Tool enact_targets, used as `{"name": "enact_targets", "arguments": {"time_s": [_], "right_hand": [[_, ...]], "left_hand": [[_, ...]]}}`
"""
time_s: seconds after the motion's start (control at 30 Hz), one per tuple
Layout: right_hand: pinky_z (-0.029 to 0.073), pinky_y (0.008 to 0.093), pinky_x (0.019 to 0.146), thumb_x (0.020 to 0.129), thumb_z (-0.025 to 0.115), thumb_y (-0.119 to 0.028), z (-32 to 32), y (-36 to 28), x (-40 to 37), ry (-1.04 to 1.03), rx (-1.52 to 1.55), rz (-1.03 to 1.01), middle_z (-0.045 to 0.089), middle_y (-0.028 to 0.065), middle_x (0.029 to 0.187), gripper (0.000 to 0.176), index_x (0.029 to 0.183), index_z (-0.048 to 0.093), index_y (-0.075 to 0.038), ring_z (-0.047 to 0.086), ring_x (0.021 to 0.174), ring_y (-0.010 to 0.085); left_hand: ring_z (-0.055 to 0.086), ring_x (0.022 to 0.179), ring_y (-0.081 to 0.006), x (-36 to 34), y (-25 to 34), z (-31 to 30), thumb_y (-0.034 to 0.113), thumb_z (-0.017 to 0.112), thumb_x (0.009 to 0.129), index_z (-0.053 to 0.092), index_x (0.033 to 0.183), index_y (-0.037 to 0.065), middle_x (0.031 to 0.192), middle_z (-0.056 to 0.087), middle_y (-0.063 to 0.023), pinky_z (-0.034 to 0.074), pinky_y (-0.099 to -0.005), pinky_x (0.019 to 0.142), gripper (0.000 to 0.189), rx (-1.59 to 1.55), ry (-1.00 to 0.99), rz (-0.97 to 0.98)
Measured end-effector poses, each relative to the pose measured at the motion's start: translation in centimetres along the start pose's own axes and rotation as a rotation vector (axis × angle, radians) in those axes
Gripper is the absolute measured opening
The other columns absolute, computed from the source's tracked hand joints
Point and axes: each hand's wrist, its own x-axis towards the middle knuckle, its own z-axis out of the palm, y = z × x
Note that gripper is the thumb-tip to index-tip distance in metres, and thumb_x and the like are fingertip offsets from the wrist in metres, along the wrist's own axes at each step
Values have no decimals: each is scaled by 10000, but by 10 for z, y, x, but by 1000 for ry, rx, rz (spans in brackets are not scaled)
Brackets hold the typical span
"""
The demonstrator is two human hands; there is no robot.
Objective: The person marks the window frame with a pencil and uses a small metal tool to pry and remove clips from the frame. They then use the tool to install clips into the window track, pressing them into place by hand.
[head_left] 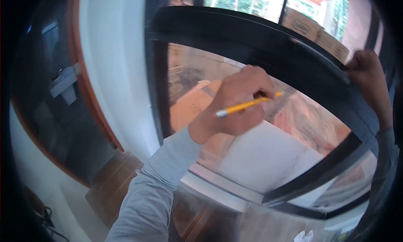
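My left hand (237,88), in a grey sleeve, is closed around a yellow pencil (241,106). The pencil's eraser end points left and its other end right, in front of the glass. Behind this hand runs a wide black frame rail (252,36) between an upper and a lower pane. At the far right my right hand (366,67) is curled closed against the rail's right part. Whatever its fingers may hold is hidden.
Through the lower glass show a cardboard box (191,105), a white panel (260,158) and crumpled plastic sheeting (310,120). More cardboard boxes (300,23) stand behind the upper pane. A white wall post (113,57) and dark doorway (46,116) are left. White scraps (303,236) lie on the floor.
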Motion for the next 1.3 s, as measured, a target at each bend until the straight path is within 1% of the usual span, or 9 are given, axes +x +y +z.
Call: {"name": "enact_targets", "arguments": {"time_s": [0.1,0.27,0.43,0.57,0.7,0.77,0.83,0.9,1.3], "right_hand": [[496,334,789,733,781,27,7,21,14,-72,-156,87,536,139,935,230,883,610,-6,606,884,219],[423,319,679,644,683,69,8,33,10,1,110,85,486,65,743,249,764,492,-36,527,711,169],[381,291,565,732,664,33,4,28,9,44,-25,-19,455,51,639,202,712,475,-33,489,593,140],[370,284,533,802,778,-90,0,62,16,56,-106,1,520,50,607,252,706,553,-33,534,575,137],[415,280,553,750,777,-14,-13,31,23,-194,-67,-121,517,24,608,200,744,583,-64,541,572,124],[480,234,616,806,686,90,-29,-8,24,-342,67,22,708,41,748,118,888,754,40,617,668,93],[460,209,610,809,669,113,-32,-47,43,-225,541,1135,697,16,714,111,859,748,54,595,660,61],[470,222,615,808,676,102,-28,-13,23,-322,90,23,702,28,733,107,873,746,55,598,662,68],[447,223,582,815,669,100,-28,-20,22,-330,125,120,680,23,706,86,842,734,49,582,631,70]], "left_hand": [[564,778,-156,-6,-14,-89,71,616,863,578,901,9,890,606,-115,469,-260,707,81,55,78,-59],[537,766,-115,-1,-38,-172,9,582,876,562,940,8,884,587,-101,456,-247,695,67,17,80,-201],[570,732,-125,9,-62,-143,-24,568,837,557,907,3,854,590,-100,473,-246,665,76,32,-83,-14],[554,639,-127,7,-96,-132,-1,569,778,550,796,6,763,593,-107,466,-252,591,27,83,24,120],[537,578,-130,8,-102,-129,-9,553,767,564,784,8,748,605,-99,462,-243,559,26,106,21,239],[547,578,-132,8,-105,-127,-9,559,766,568,787,11,755,612,-102,477,-241,568,30,140,12,251],[557,579,-135,8,-107,-126,-8,564,765,573,790,13,763,618,-105,492,-239,576,34,179,3,263],[586,606,-136,7,-108,-127,3,580,777,583,810,25,780,631,-105,527,-250,602,39,188,0,273],[646,668,-167,8,-111,-127,80,601,817,622,869,45,804,656,-103,573,-278,648,67,226,-10,290]]}}
